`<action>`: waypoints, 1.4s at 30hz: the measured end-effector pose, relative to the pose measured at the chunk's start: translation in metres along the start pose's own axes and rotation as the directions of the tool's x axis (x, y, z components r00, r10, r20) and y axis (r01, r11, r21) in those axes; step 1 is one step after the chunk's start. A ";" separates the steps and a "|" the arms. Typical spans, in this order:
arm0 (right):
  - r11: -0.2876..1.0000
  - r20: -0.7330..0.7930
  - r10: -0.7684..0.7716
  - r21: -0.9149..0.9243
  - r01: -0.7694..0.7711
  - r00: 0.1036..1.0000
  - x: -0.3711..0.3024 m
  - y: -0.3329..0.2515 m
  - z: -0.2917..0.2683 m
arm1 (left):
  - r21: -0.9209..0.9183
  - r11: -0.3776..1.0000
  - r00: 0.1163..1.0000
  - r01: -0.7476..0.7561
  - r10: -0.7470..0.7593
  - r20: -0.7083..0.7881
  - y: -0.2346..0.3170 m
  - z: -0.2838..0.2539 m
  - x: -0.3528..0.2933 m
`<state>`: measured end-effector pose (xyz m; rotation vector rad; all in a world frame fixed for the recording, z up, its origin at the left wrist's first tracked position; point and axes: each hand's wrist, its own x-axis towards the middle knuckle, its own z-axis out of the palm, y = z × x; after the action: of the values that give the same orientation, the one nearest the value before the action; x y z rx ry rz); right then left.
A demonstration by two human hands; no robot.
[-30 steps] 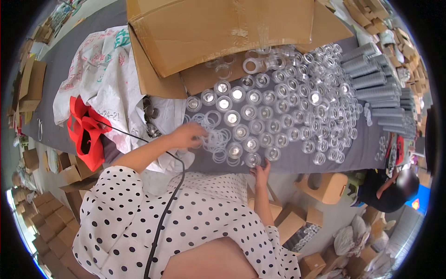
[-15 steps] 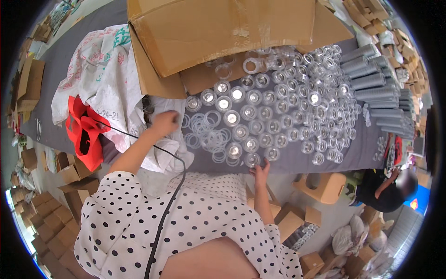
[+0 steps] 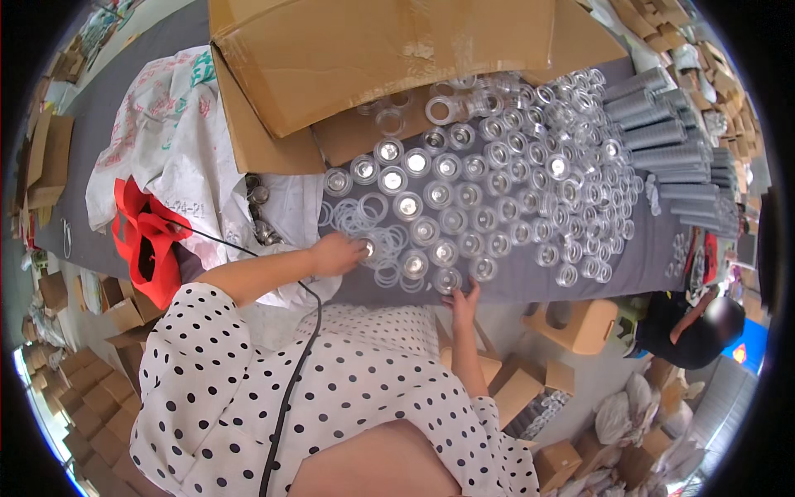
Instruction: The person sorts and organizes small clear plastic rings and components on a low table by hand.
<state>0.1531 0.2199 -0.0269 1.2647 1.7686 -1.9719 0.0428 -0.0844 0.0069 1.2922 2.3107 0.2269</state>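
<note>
My left hand [image 3: 338,254] is over the pile of clear plastic rings [image 3: 346,217], its fingers pinched on a small shiny metal disc [image 3: 368,248]. At the table's near edge, my right hand [image 3: 465,298] has thumb and fingers apart around the near side of a clear round cup [image 3: 448,280], touching it. Several more clear round cups [image 3: 438,195] stand in rows beyond, many with a silvery disc inside. Similar shiny metal pieces [image 3: 261,195] show in the mouth of a white woven sack [image 3: 186,157] left of the rings.
A big cardboard box [image 3: 381,66] lies across the far side of the grey-covered table [image 3: 348,286]. Grey stacked tubes [image 3: 662,137] lie at the right. A red bag [image 3: 145,248] and a black cable [image 3: 308,331] are at the left. Another person [image 3: 683,331] works at far right.
My left hand has moved right and nearer, from the sack's mouth to the rings, and a metal disc now shows in its fingers. My right hand stays by the same cup.
</note>
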 end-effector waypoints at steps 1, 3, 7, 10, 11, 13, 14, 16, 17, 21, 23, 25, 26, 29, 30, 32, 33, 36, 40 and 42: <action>1.000 0.001 0.001 0.010 -0.001 1.000 0.001 0.001 0.000 | 0.001 1.000 1.000 -0.001 0.001 0.002 0.004 0.003 -0.002; 1.000 0.002 0.004 0.020 -0.004 1.000 0.002 0.001 0.000 | 0.153 0.985 0.997 0.076 -0.071 -0.035 0.010 0.014 -0.006; 1.000 -0.009 0.008 0.007 -0.008 1.000 0.003 0.003 -0.001 | 0.121 0.991 0.995 0.055 -0.045 -0.086 0.000 0.022 -0.001; 1.000 -0.008 0.018 0.010 -0.018 1.000 0.004 0.003 -0.002 | 0.025 0.998 0.994 -0.049 0.051 -0.095 -0.007 0.012 0.006; 1.000 0.000 0.030 0.010 -0.030 1.000 0.003 0.002 -0.001 | -0.023 0.997 0.996 -0.076 0.074 -0.053 -0.005 0.007 0.003; 0.999 -0.005 0.029 0.034 -0.029 1.000 0.002 0.002 0.000 | -0.075 0.992 0.995 -0.098 0.098 -0.012 -0.003 0.003 -0.002; 0.998 -0.009 0.027 0.059 -0.027 1.000 0.002 0.003 0.000 | -0.125 0.963 0.968 -0.241 0.247 0.038 -0.005 0.006 -0.007; 1.000 -0.018 0.019 0.016 -0.019 1.000 0.001 0.002 0.000 | -0.181 0.912 0.918 -0.368 0.387 0.082 -0.009 0.016 -0.017; 1.000 -0.029 0.009 -0.026 -0.010 1.000 0.001 0.002 0.001 | -0.149 0.919 0.911 -0.365 0.385 0.146 -0.010 0.024 -0.021; 0.998 -0.021 0.013 -0.055 -0.014 1.000 0.004 0.004 -0.002 | 0.082 0.940 0.942 -0.330 0.333 -0.029 -0.015 0.037 -0.019; 0.999 -0.013 -0.008 -0.045 0.007 1.000 0.003 0.004 -0.001 | 0.149 0.943 0.952 -0.296 0.304 -0.035 -0.014 0.034 -0.019; 0.999 -0.025 -0.001 -0.033 0.000 1.000 0.004 0.005 0.000 | 0.217 0.943 0.962 -0.253 0.269 -0.047 -0.013 0.036 -0.021; 1.000 -0.038 0.006 -0.018 -0.006 0.999 0.004 0.005 0.001 | 0.175 0.958 0.968 -0.227 0.241 -0.068 -0.012 0.044 -0.023; 1.000 -0.051 -0.012 -0.025 0.011 0.999 0.002 0.004 0.002 | 0.099 0.989 0.994 -0.112 0.110 0.029 0.007 0.024 -0.028; 1.000 -0.049 -0.013 -0.026 0.012 0.999 0.002 0.005 0.002 | 0.079 0.997 0.990 -0.015 0.004 0.143 0.013 0.014 -0.030; 0.999 -0.059 -0.009 -0.033 0.007 0.998 0.003 0.005 0.002 | 0.051 0.999 0.994 0.009 -0.014 0.112 0.016 0.022 -0.034; 0.999 -0.054 -0.009 -0.034 0.007 0.998 0.003 0.005 0.003 | 0.023 0.999 0.996 0.034 -0.035 0.083 0.017 0.022 -0.036; 0.998 -0.054 -0.026 -0.066 0.022 0.998 0.003 0.006 0.004 | -0.053 0.997 0.988 0.047 -0.039 0.148 0.015 0.018 -0.035; 0.999 -0.058 -0.031 -0.041 0.029 0.998 0.005 0.010 0.003 | -0.137 0.967 0.957 0.213 -0.178 0.230 0.020 0.034 -0.027; 0.999 -0.055 -0.034 -0.040 0.032 0.998 0.005 0.010 0.002 | -0.020 0.983 0.973 0.184 -0.180 0.146 0.020 0.035 -0.027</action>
<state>0.1556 0.2173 -0.0377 1.2986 1.8557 -1.9277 0.0868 -0.0991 -0.0072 1.0370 2.2747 0.1063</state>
